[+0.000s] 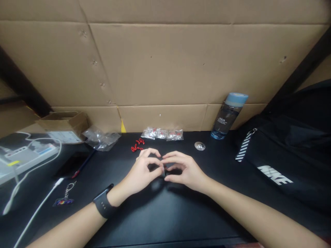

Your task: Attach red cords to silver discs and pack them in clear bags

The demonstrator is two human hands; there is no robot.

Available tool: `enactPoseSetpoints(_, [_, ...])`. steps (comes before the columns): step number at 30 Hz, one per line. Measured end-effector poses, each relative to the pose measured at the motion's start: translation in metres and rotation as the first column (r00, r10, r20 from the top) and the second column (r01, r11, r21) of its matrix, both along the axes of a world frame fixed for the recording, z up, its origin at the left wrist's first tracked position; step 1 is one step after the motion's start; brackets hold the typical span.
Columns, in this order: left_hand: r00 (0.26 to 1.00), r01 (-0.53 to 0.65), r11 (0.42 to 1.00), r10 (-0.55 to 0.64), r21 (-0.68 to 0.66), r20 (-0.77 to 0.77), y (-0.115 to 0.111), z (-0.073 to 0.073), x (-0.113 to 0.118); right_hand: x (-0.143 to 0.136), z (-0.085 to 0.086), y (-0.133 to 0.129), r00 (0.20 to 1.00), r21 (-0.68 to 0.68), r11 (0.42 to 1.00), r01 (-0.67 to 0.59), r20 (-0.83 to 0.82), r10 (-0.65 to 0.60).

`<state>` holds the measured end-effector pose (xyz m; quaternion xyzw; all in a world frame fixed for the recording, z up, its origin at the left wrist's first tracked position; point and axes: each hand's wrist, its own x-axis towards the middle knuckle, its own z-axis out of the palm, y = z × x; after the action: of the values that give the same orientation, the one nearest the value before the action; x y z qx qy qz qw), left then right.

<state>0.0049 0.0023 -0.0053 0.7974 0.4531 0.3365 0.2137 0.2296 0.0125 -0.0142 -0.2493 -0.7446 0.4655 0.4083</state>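
Cardboard backs our black counter (165, 220). Our left hand (141, 172) and right hand (184, 170) meet at centre, fingers closed together around a small metal disc (164, 170), held edge-up, likely for close work. Behind: red clips (137, 144), bagged parts (162, 133), bottle (227, 117).

A small, thin, dark disc-like piece with a silvery edge (164, 170) stands on edge just above the black worktop (160, 217), pinched between both hands' fingertips.
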Motion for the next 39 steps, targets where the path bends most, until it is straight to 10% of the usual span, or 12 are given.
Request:
enactPoseSetpoints(17, [0.989,-0.005,0.867,0.078,0.499,-0.126,-0.013,-0.003,0.005,-0.005,-0.001,-0.001,0.998,-0.346,0.938,-0.035,-0.067,0.013])
enactPoseSetpoints(27, [0.991,-0.126,0.972,0.133,0.2,-0.027,-0.002,0.003,-0.004,0.0,0.004,-0.002,0.995,-0.066,0.993,0.098,0.042,-0.095])
enactPoseSetpoints(33, [0.96,0.185,0.961,-0.133,-0.205,0.245,0.008,-0.008,-0.01,0.003,0.008,-0.002,0.962,0.252,0.957,0.145,0.191,-0.196])
enactPoseSetpoints(39, [0.948,0.231,0.951,-0.173,-0.204,0.267,0.006,-0.011,-0.007,0.001,0.001,-0.001,0.945,0.372,0.914,0.159,0.211,-0.25])
